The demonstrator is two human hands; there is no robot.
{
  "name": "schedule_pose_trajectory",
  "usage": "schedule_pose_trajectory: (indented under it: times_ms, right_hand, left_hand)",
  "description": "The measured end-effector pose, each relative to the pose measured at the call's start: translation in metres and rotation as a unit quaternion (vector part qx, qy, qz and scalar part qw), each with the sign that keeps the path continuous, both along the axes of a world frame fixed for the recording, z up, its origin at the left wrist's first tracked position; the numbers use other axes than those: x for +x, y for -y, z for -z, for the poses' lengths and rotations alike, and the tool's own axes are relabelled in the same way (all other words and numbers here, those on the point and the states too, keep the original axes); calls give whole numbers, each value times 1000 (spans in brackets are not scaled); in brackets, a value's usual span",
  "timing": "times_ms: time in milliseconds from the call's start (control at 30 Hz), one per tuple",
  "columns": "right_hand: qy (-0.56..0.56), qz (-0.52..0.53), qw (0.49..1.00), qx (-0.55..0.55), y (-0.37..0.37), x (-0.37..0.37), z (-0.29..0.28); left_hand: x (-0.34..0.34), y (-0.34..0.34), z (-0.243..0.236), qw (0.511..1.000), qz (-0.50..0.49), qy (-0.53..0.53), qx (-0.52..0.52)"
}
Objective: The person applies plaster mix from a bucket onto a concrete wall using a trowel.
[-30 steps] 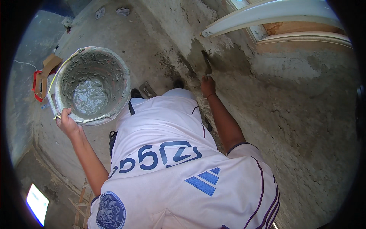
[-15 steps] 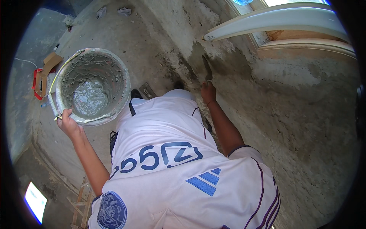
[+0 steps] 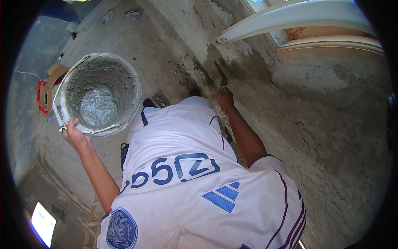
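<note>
My left hand [image 3: 76,135] is closed on the rim of a bucket [image 3: 136,89] and holds it up at my left, tilted so its inside shows. Wet grey mortar [image 3: 98,107] lies in the bottom, and more of it coats the inner walls. A pale handle runs along the bucket's left side. On the right, my right hand [image 3: 226,99] grips the handle of a trowel [image 3: 222,76]. Its narrow dark blade points away from me, close to a damp dark patch [image 3: 244,68] on the rough wall. Whether the blade touches the wall I cannot tell.
A flat rectangular plastering float [image 3: 161,99] lies on the floor by my feet. An open red and brown cardboard box [image 3: 52,85] stands at the left. A long pale straightedge [image 3: 290,20] crosses the window frame at the upper right. A wooden ladder-like frame [image 3: 90,228] stands at the lower left.
The trowel's blade has shifted slightly left and toward me, with my right hand almost in place. My left hand and the bucket have hardly moved.
</note>
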State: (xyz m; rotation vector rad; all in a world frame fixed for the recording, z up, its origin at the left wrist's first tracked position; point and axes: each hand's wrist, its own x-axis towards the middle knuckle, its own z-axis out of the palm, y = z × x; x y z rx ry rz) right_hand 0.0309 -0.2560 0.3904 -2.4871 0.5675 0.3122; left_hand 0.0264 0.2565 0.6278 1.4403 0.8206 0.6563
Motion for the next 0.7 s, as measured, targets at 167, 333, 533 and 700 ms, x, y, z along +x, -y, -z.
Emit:
schedule_pose_trajectory:
  times_ms: [167,333,533,700]
  right_hand:
    - [37,14,999,-23,0,6,1]
    - [125,27,992,-2,-20,-2,-48]
    - [170,-11,985,-2,-8,-23,-35]
    - [68,14,998,-2,4,-28,-31]
  left_hand:
    - [-2,0,-1,1000,5,14,-2]
    - [-3,-3,4,1000,7,18,-1]
    - [0,1,2,1000,6,13,6]
    - [0,-2,5,1000,-1,1,15]
